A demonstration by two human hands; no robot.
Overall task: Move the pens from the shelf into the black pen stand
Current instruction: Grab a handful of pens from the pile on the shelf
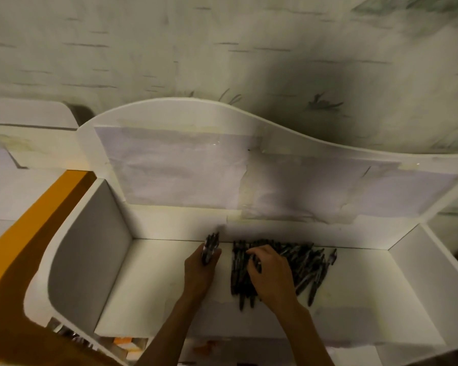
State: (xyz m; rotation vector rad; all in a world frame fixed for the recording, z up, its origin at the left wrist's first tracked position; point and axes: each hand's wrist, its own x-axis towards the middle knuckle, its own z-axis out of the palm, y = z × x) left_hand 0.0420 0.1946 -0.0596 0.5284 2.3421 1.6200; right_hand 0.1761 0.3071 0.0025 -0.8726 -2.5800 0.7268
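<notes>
Head view looks down on a white shelf [148, 281] with a tall wavy back panel [185, 165] and side walls, set against a pale patterned wall [222, 48] beyond both hands. Left of the left hand, outside the shelf wall, runs an orange-yellow band [29, 223]. On the shelf floor, a heap of dark pens [302, 262] lies under and to the right of the right hand. The right hand [271, 276] rests on the heap with its fingers curled down around a few pens at the heap's left side. The left hand [200, 270], just beside the heap, grips a small bundle of pens [211, 247] whose ends stick up past its fingers toward the back panel. Both hands are close together but not touching. No black pen stand shows in this view.
</notes>
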